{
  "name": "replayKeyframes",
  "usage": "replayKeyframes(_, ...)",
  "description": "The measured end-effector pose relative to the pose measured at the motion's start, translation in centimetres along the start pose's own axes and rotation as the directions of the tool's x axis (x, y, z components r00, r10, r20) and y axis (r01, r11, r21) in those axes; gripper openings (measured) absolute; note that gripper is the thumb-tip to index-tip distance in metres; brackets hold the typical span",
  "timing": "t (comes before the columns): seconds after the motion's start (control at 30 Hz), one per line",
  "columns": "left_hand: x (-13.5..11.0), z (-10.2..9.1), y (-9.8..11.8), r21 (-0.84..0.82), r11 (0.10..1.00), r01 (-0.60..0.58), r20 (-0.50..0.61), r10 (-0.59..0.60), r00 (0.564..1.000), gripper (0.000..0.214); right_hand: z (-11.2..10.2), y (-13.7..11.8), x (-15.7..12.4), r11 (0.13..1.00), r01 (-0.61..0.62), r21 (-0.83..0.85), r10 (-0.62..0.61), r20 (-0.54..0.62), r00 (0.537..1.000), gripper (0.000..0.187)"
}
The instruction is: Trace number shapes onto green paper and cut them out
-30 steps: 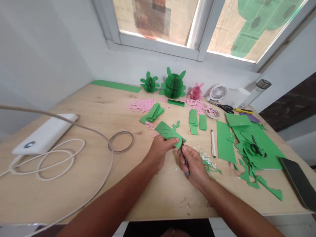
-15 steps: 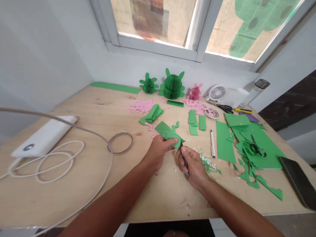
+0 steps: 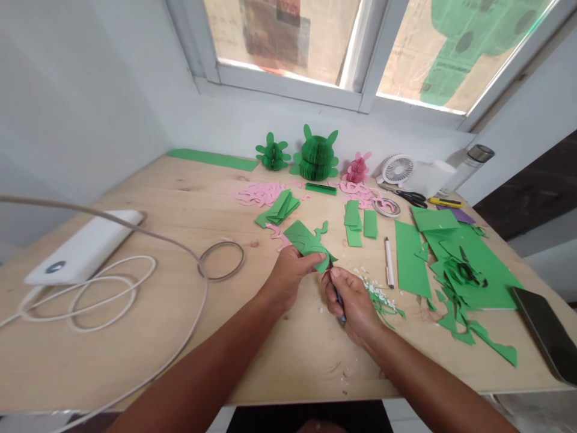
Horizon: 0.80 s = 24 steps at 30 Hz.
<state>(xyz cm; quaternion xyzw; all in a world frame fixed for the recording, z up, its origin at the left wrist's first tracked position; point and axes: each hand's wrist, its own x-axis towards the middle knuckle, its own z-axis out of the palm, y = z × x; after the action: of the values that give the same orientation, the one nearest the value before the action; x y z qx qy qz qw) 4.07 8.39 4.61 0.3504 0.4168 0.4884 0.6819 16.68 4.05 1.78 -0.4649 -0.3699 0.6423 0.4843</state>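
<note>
Between the thumb and fingers of my left hand (image 3: 292, 272) is a folded piece of green paper (image 3: 301, 236) with curved outlines drawn on it. It is held off the table at a tilt. My right hand (image 3: 350, 297) is wrapped round a slim dark-handled cutting tool (image 3: 340, 305). The tool's tip meets the right edge of the green paper, close to my left thumb. My fingers hide much of the tool, so its exact kind is unclear. A curled green strip (image 3: 321, 229) sticks up beside the paper's far edge.
Folded green pieces (image 3: 280, 208), pink cutouts (image 3: 260, 194) and a white pen (image 3: 389, 263) lie beyond my hands. Green sheets (image 3: 412, 258), scraps and a phone (image 3: 543, 331) are at right. A cable (image 3: 201, 307) loops at left. Paper figures (image 3: 317, 157) stand at the back.
Hardly anything differs. The view has shifted very slightly, and both hands keep their hold on the green paper and the tool.
</note>
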Motion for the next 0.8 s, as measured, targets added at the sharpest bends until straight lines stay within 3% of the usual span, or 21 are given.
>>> replayKeyframes(0.3,0.09,-0.37,0.21,0.148,0.988,-0.037,0.027,0.034,0.999,0.017,0.16,-0.29,-0.12,1.000,-0.006,0.015,0.005,0.008,1.000,0.046)
replayKeyframes(0.8,0.37,-0.65,0.32,0.155,0.987,-0.052,0.077,0.041,0.996,0.015,0.01,-0.54,-0.29,1.000,-0.023,0.012,0.023,0.042,0.999,0.043)
